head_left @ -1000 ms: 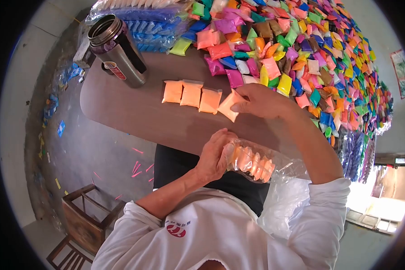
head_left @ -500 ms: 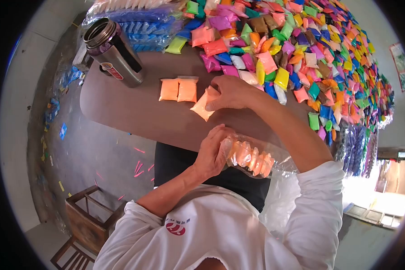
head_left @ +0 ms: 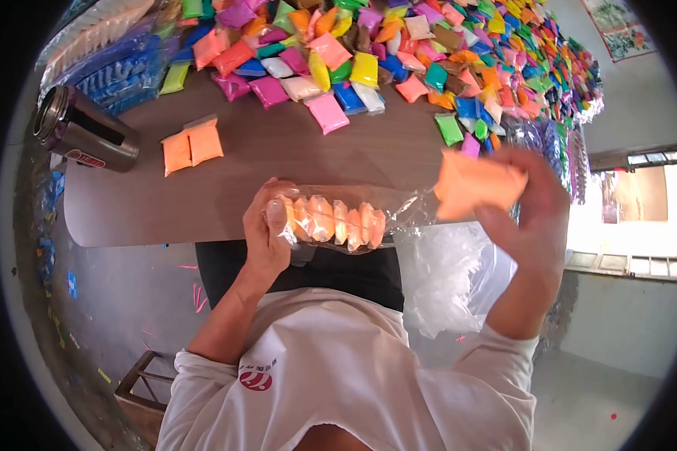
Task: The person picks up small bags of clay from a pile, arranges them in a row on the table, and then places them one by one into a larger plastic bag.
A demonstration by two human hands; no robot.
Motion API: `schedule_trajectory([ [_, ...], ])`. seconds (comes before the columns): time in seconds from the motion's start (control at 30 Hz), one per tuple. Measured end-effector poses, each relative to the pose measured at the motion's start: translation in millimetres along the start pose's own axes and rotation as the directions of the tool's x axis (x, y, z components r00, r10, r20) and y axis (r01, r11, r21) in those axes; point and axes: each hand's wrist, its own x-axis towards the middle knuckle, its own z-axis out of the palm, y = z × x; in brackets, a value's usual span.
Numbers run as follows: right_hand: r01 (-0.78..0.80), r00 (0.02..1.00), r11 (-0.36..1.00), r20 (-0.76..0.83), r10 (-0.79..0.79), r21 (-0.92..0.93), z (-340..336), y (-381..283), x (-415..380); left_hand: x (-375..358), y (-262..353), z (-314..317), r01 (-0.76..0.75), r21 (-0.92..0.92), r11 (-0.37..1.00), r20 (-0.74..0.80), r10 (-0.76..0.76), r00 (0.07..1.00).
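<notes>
My left hand (head_left: 267,225) is closed around one end of a long clear plastic bag (head_left: 406,214), over the table's front edge. Inside the bag several orange packets (head_left: 322,218) stand in a row. Off to the right, my right hand (head_left: 538,207) pinches a single orange packet (head_left: 480,184), held in the air near the bag's loose right end. That hand is slightly blurred. Two more orange packets (head_left: 205,141) lie side by side on the table (head_left: 263,139), left of the bag.
A steel flask (head_left: 98,135) without a lid stands at the table's left. A large heap of coloured packets (head_left: 399,60) covers the back and right. Filled blue bags (head_left: 124,71) lie behind the flask. White plastic bags (head_left: 447,278) hang at the front right; a wooden stool (head_left: 139,387) stands lower left.
My right hand has lifted the orange packet off the table and carried it right, past the bag's far end. The left hand still holds the bag. The view has turned rightward.
</notes>
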Motion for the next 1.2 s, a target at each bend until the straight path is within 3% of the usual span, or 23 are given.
schedule_trajectory([
  [0.03,-0.072,0.996,0.997,-0.054,0.074,0.040,-2.4,8.4,-18.7,0.5,1.3,0.3,-0.007,-0.012,1.000,0.007,0.008,1.000],
  [0.07,-0.062,0.998,0.997,-0.005,0.062,-0.052,-6.5,18.1,-32.6,1.2,1.9,1.2,-0.011,-0.015,1.000,0.002,0.011,1.000],
  [0.13,-0.186,0.980,0.980,0.060,0.190,-0.075,0.1,31.9,-53.5,1.3,2.5,2.1,-0.019,-0.014,1.000,-0.008,0.019,1.000],
  [0.23,-0.282,0.959,0.959,0.029,0.283,-0.038,26.9,50.5,-63.6,-0.3,-7.2,3.2,-0.035,0.012,0.999,-0.008,0.035,0.999],
  [0.33,-0.309,0.945,0.926,0.041,0.325,-0.216,50.9,41.9,-53.7,1.8,-0.3,3.0,-0.023,0.000,1.000,0.008,0.023,1.000],
  [0.43,-0.163,0.985,0.917,-0.108,0.132,-0.363,78.5,53.7,-47.2,1.6,0.9,3.6,-0.037,0.033,0.999,-0.014,0.037,0.999],
  [0.63,-0.147,0.987,0.909,-0.124,0.106,-0.390,82.0,60.5,-43.6,-0.6,-0.7,4.3,-0.003,0.026,1.000,-0.043,0.004,0.999],
  [0.83,0.002,0.999,0.926,0.034,0.012,-0.378,63.3,64.3,-46.1,-0.6,-5.5,3.6,-0.073,0.081,0.994,-0.050,0.077,0.996],
  [0.93,0.085,0.995,0.877,0.086,-0.050,-0.472,70.0,61.7,-41.0,-0.4,-2.1,5.7,-0.010,0.057,0.998,-0.064,0.014,0.998],
  [1.03,0.050,0.991,0.862,0.134,0.021,-0.505,83.0,65.0,-35.4,2.0,-6.7,6.7,-0.137,0.147,0.980,-0.074,0.149,0.986],
  [1.2,0.041,0.991,0.875,0.133,0.027,-0.483,86.2,70.4,-14.7,5.3,18.2,8.4,0.266,-0.035,0.963,-0.108,-0.268,0.957],
])
